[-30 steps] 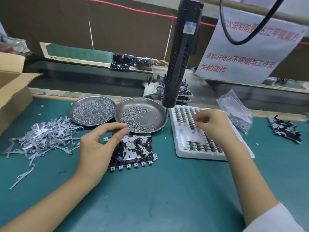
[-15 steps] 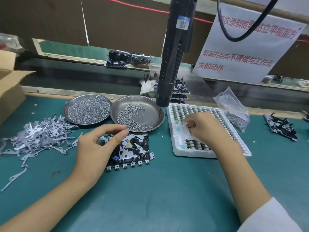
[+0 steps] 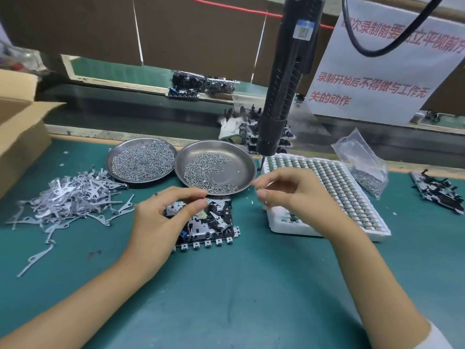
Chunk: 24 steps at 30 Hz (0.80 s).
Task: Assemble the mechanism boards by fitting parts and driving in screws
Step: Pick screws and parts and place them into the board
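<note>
A black and silver mechanism board point(image 3: 216, 222) lies on the green mat in front of me. My left hand point(image 3: 156, 222) arches over its upper left part, thumb and forefinger gripping the board's top edge. My right hand point(image 3: 294, 195) hovers between the board and the white foam tray point(image 3: 327, 231) of small parts, fingers curled and fingertips pinched together on a small part that is blurred. Two steel dishes point(image 3: 241, 162) point(image 3: 110, 157) of screws stand just behind the board. An electric screwdriver point(image 3: 284, 84) hangs above the tray's far left corner.
A pile of flat metal levers point(image 3: 70, 197) spreads at the left, with a cardboard box point(image 3: 20, 129) beyond it. A plastic bag of screws point(image 3: 364, 165) and another board point(image 3: 437, 192) lie at the right. More boards point(image 3: 251, 137) are stacked behind the dishes.
My right hand has lifted off the foam tray and moved left toward the board, fingers pinched. My left hand has stayed on the board.
</note>
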{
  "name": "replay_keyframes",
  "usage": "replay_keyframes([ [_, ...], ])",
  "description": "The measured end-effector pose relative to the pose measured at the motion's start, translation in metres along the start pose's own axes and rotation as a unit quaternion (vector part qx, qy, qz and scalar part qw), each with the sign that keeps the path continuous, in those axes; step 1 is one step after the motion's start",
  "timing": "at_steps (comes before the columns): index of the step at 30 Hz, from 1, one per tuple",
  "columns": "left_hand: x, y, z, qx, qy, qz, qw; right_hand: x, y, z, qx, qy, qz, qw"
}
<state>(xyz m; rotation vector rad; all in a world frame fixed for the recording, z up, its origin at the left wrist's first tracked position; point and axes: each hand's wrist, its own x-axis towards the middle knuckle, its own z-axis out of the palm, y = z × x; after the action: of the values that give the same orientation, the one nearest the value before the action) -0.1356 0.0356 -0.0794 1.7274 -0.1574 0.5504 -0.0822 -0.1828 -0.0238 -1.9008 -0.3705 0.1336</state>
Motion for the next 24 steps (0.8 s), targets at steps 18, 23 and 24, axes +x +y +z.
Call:
replay_keyframes([
  [18,-0.001,-0.003,0.002,0.002,-0.02,0.015,1.0,-0.005,0.014,0.061,0.176,-0.024,-0.011,0.984],
  [23,0.0,-0.003,0.002,0.01,-0.024,0.013,1.0,-0.005,0.015,0.062,0.176,-0.027,-0.015,0.984],
  [24,-0.001,-0.003,0.002,0.01,-0.026,0.012,1.0,-0.005,0.015,0.062,0.175,-0.025,-0.015,0.984],
])
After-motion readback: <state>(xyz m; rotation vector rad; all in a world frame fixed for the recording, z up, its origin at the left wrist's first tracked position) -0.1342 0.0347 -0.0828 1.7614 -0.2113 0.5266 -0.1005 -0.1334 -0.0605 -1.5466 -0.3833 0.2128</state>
